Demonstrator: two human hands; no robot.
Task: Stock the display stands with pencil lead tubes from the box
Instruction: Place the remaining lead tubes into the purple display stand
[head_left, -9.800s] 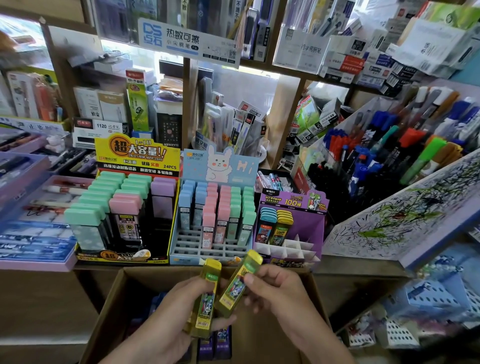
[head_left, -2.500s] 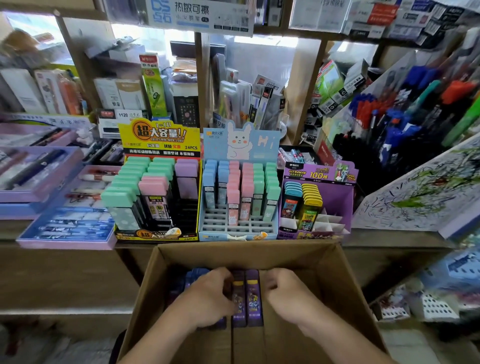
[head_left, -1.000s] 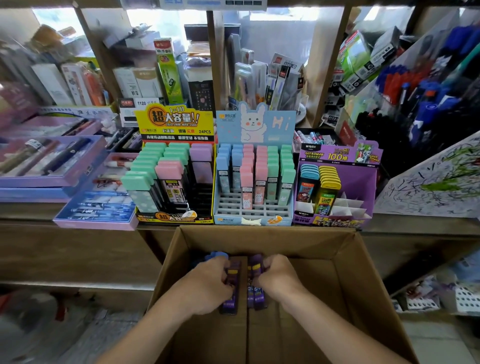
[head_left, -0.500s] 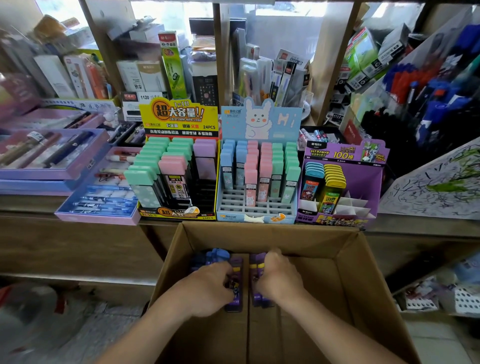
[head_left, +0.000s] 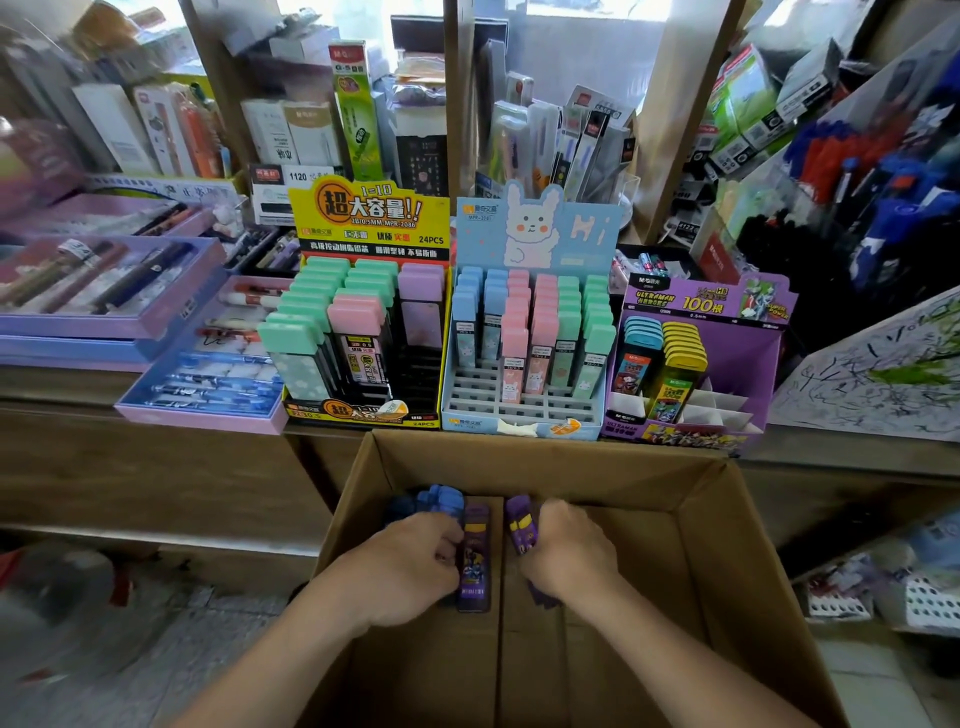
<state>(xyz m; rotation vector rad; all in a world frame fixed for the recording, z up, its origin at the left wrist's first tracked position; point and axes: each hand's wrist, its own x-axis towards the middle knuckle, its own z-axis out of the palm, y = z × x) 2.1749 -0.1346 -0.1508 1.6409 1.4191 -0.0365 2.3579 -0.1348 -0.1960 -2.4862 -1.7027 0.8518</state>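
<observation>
Both hands in box (head_left: 717, 545), 6 o'clock — left hand (head_left: 400, 564) and right hand (head_left: 566, 553) each gripping purple tubes (head_left: 474, 551); purple stand (head_left: 748, 358), 2 o'clock, approx. half filled — white slots empty.

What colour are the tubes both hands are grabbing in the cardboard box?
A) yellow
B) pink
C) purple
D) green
C: the left hand and the right hand each close on a purple tube down in the cardboard box.
</observation>
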